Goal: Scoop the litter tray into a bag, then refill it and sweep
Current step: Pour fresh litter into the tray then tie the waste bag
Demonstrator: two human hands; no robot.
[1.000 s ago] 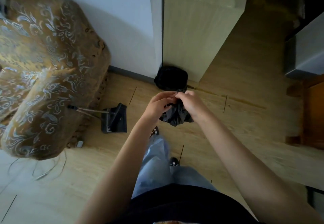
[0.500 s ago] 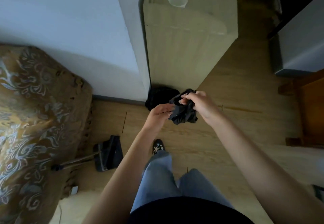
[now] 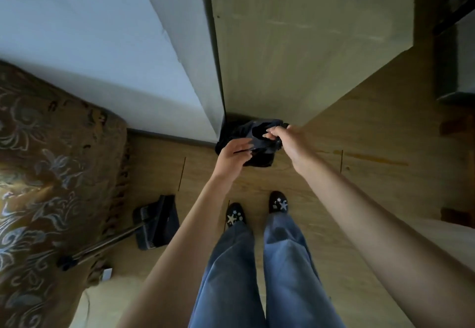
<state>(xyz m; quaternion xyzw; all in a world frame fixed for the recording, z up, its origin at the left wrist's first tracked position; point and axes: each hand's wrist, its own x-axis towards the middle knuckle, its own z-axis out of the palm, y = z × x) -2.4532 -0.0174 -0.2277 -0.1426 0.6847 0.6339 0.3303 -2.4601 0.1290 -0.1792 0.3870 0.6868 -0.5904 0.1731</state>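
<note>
I hold a crumpled black plastic bag (image 3: pixel 259 145) in front of me at about waist height. My right hand (image 3: pixel 288 140) pinches its upper right edge with curled fingers. My left hand (image 3: pixel 232 158) grips the lower left part, thumb over the plastic. The bag's mouth looks partly spread between the two hands. Behind the bag, something black on the floor (image 3: pixel 226 132) sits in the corner by the cabinet; I cannot tell what it is. No litter tray shows in this view.
A dark dustpan and brush (image 3: pixel 156 222) with a long handle lie on the wooden floor by a patterned brown sofa (image 3: pixel 51 173) at left. A light wooden cabinet (image 3: pixel 295 45) stands ahead beside a white wall (image 3: pixel 90 45). My feet (image 3: pixel 257 210) stand below the bag.
The hands have drawn apart and the bag has spread wider between them. I have stepped closer to the cabinet, and the view has tilted down so both feet show.
</note>
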